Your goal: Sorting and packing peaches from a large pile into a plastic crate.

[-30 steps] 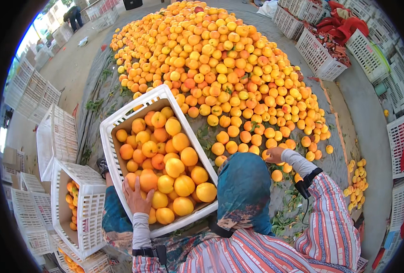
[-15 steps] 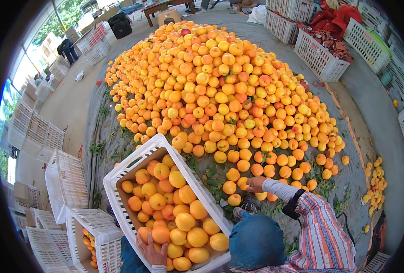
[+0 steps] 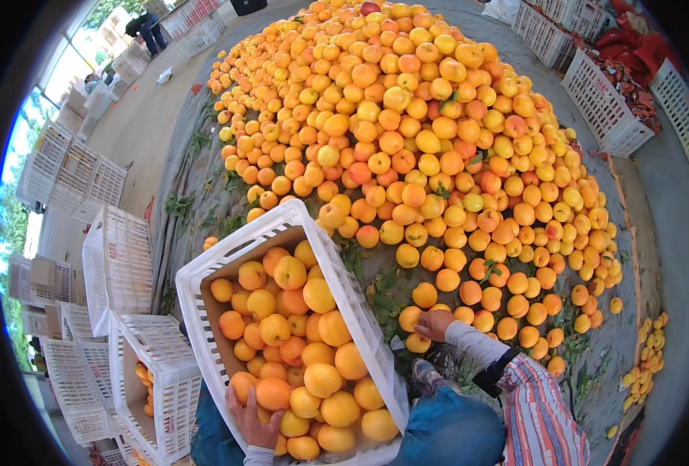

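Observation:
A white slatted crate (image 3: 243,227) with a cardboard lining stands tilted at my lower left, heaped with yellow-orange peaches (image 3: 274,329). Across the near fruit in it lies my left hand (image 3: 253,422), fingers spread, touching an orange peach (image 3: 273,394) without grasping it. My right hand (image 3: 435,325) is low at the near edge of the large peach pile (image 3: 406,140), beside my knee (image 3: 453,427). Its fingers are bent and closed against a peach (image 3: 410,318) on the ground sheet; the fingertips are partly hidden. Another peach (image 3: 417,343) lies just below them.
Empty-looking white crates (image 3: 119,252) stack along the left, one crate (image 3: 154,373) holding some peaches. More crates (image 3: 604,109) with red material stand far right. Loose peaches (image 3: 645,361) lie beyond the grey sheet's right edge. Green leaves (image 3: 383,291) litter the sheet. A person (image 3: 149,31) bends at the far left.
The view has shifted, so the pile sits higher and further right. My left hand stays on the crate's fruit. My right hand remains at the same spot by the pile's near edge.

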The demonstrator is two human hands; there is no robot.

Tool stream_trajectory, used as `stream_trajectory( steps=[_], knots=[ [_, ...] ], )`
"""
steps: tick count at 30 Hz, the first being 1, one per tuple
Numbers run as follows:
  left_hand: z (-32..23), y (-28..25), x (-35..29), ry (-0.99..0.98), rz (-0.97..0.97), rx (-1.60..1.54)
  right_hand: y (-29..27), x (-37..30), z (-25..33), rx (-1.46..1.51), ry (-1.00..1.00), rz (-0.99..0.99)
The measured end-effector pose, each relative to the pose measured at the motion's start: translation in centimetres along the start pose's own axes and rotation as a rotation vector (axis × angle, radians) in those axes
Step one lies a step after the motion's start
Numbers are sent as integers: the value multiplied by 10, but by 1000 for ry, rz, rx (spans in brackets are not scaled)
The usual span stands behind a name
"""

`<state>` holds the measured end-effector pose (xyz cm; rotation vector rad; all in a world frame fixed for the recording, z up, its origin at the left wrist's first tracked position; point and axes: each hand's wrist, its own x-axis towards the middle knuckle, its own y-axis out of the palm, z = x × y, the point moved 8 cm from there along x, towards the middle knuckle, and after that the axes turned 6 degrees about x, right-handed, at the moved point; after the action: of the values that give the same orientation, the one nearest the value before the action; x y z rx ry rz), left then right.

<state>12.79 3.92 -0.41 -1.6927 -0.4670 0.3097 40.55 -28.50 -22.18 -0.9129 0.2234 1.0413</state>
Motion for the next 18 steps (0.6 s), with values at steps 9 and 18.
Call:
stream_trajectory(
  steps=[9,18],
  knots=[
    [-1,0,0,-26,23,18,-19,8,3,-219,119,-71],
    [-4,5,4,-26,40,41,-21,16,5,-228,62,28]
  ],
)
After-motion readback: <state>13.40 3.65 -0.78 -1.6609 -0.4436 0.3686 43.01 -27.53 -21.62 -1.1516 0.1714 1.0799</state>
